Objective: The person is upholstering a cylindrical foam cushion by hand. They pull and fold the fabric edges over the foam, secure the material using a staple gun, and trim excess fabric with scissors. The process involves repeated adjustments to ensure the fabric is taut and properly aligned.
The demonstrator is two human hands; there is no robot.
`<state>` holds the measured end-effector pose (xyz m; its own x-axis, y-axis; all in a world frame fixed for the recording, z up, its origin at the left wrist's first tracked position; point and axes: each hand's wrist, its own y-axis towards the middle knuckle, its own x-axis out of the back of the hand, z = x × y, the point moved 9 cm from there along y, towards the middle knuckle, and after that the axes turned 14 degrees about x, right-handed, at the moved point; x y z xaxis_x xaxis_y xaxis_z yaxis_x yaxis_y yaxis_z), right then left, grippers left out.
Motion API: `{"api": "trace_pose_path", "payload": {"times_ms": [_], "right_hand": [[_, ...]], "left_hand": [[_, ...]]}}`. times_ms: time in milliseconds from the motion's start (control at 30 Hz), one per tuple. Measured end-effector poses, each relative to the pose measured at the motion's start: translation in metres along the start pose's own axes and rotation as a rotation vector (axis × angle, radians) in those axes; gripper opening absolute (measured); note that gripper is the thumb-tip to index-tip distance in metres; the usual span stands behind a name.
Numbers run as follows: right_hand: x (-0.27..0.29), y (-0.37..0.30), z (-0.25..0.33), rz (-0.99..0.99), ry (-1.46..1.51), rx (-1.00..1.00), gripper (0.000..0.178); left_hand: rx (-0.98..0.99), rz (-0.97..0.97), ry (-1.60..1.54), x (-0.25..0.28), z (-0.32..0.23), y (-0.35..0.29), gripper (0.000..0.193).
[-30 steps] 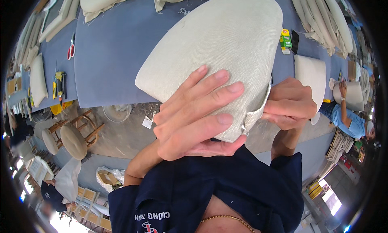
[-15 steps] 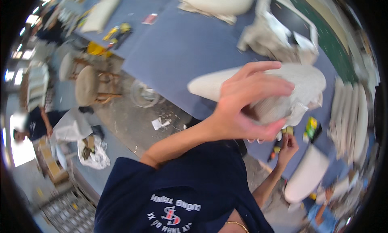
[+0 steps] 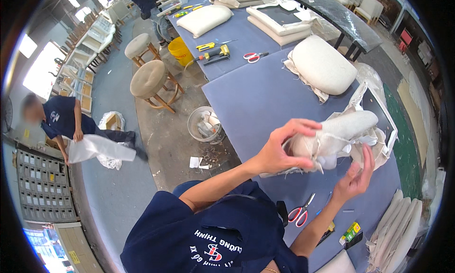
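A cream fabric-covered cushion [image 3: 339,131] with loose, frayed cloth edges is held tilted above the blue-grey work table. My left hand [image 3: 291,145] curls round its left end, fingers over the top and thumb below. Close to its lower right side, my right hand [image 3: 355,178] has its fingers stretched up against or just beside the loose cloth; contact is partly unclear. Just beyond lies a dark panel with a cloth-wrapped pale edge [image 3: 386,114]. Red-handled scissors [image 3: 298,216] rest on the table near my body, left of my right forearm.
A padded cushion [image 3: 322,67] lies farther back on the table [image 3: 237,102]. At right, several covered pieces [image 3: 395,230] are stacked near a green-yellow box [image 3: 350,232]. More scissors [image 3: 255,58] and tools sit at the far left. On the floor are a bin [image 3: 204,125] and stools [image 3: 149,78]. A person [image 3: 61,116] holds white sheeting.
My right hand has come up from the tools at the table edge to the cushion. My left hand still grips the cushion, now turned differently. The whole view has swung.
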<state>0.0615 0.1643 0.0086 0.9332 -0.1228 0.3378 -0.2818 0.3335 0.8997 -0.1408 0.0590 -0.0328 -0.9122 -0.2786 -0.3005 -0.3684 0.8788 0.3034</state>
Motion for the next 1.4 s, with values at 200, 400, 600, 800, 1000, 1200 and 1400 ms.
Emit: {"api": "trace_pose_path", "payload": {"times_ms": [200, 400, 600, 800, 1000, 1200, 1400], "right_hand": [[-0.061, 0.029, 0.046, 0.229, 0.402, 0.218, 0.043], [-0.032, 0.016, 0.034, 0.019, 0.450, 0.139, 0.052], [-0.021, 0.017, 0.016, 0.017, 0.423, 0.140, 0.052], [-0.019, -0.005, 0.051, 0.180, 0.442, 0.111, 0.050], [-0.005, -0.026, 0.074, 0.117, 0.351, 0.024, 0.044], [0.047, -0.058, 0.077, -0.124, 0.285, -0.066, 0.024], [0.052, -0.105, 0.075, -0.169, 0.364, -0.322, 0.019]], "left_hand": [[0.045, 0.393, -0.111, 0.000, 0.009, -0.006, 0.041], [0.026, 0.535, -0.225, -0.036, 0.009, 0.004, 0.021], [-0.249, 0.269, 0.196, -0.047, -0.013, -0.006, 0.043], [-0.575, 0.063, 0.526, -0.045, -0.021, -0.055, 0.063], [-0.512, 0.181, 0.862, -0.052, -0.030, -0.081, 0.065], [-0.362, 0.325, 0.968, -0.079, -0.027, -0.083, 0.069], [-0.435, 0.195, 0.973, -0.064, -0.023, -0.095, 0.058]]}}
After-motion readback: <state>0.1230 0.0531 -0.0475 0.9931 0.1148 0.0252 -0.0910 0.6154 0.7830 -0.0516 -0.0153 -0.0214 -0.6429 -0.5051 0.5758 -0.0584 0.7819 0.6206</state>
